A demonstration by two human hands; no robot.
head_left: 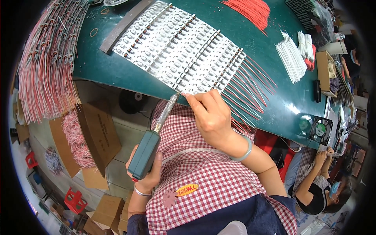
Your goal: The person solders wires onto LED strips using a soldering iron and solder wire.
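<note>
The left hand point(148, 183) grips the soldering iron point(145, 152), probably light and stiff, best held by its handle, tip at the near edge of the white panel point(178, 49) on the worktop point(100, 76), where the right hand point(212, 117) pinches something indiscernible

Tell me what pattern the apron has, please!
Dark red and white checks; the apron shows in the head view, the only one.
</note>
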